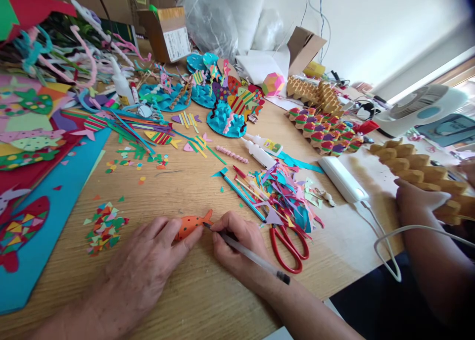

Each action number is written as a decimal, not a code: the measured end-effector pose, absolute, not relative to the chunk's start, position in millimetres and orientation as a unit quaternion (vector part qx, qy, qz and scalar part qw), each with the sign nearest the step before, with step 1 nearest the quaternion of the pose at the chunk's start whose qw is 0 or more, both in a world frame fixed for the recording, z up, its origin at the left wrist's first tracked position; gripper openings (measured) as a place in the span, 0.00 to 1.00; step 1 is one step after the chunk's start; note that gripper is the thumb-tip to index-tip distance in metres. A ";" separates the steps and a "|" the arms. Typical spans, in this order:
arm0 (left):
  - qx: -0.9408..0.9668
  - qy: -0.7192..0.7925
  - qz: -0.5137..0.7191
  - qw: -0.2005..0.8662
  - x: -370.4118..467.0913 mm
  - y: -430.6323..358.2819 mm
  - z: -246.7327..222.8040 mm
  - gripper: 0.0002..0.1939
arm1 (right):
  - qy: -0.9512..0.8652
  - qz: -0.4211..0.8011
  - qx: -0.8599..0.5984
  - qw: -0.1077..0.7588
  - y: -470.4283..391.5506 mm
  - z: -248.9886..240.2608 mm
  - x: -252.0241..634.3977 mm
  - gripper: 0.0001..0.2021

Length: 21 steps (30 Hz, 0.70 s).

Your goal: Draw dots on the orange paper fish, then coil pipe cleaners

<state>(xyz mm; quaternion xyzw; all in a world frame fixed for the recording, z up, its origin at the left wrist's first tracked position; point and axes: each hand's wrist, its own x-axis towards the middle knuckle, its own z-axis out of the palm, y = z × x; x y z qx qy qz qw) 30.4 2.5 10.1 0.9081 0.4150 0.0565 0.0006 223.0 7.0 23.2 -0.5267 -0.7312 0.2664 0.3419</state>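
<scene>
An orange paper fish (pixel 190 226) with dark dots lies on the wooden table. My left hand (pixel 148 251) pins it down, fingers on its body and thumb along its lower edge; part of its head end is hidden. Gripped in my right hand (pixel 241 241) is a pen (pixel 252 258) with a clear barrel and black end cap, its tip at the base of the fish's tail. Red-handled scissors (pixel 285 248) lie just right of my right hand. Left of my left hand is a pile of small coloured paper bits (pixel 106 226).
Paper scraps (pixel 285 186), markers (pixel 243 196) and glue bottles (pixel 258 152) lie ahead. Blue reef-like crafts (pixel 226 120) stand further back. A white power bank (pixel 343 179) with a cable sits right, near a co-worker's hand (pixel 419 196) at an egg carton (pixel 415 167). Blue card (pixel 48 246) covers the left.
</scene>
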 end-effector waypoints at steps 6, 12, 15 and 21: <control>0.906 0.418 0.061 -0.001 30.4 4.2 4.6 0.34 | -0.729 0.269 -0.526 0.346 6.9 21.3 221.9 0.05; 0.908 0.415 0.057 -0.005 30.7 3.9 3.9 0.34 | -0.734 0.267 -0.525 0.338 6.7 21.6 222.4 0.04; 0.908 0.415 0.064 -0.009 29.7 5.0 5.4 0.34 | -0.732 0.263 -0.525 0.346 6.8 21.6 223.2 0.05; 0.916 0.397 0.062 0.009 27.9 6.2 4.3 0.34 | -0.735 0.258 -0.521 0.350 7.0 21.1 223.4 0.05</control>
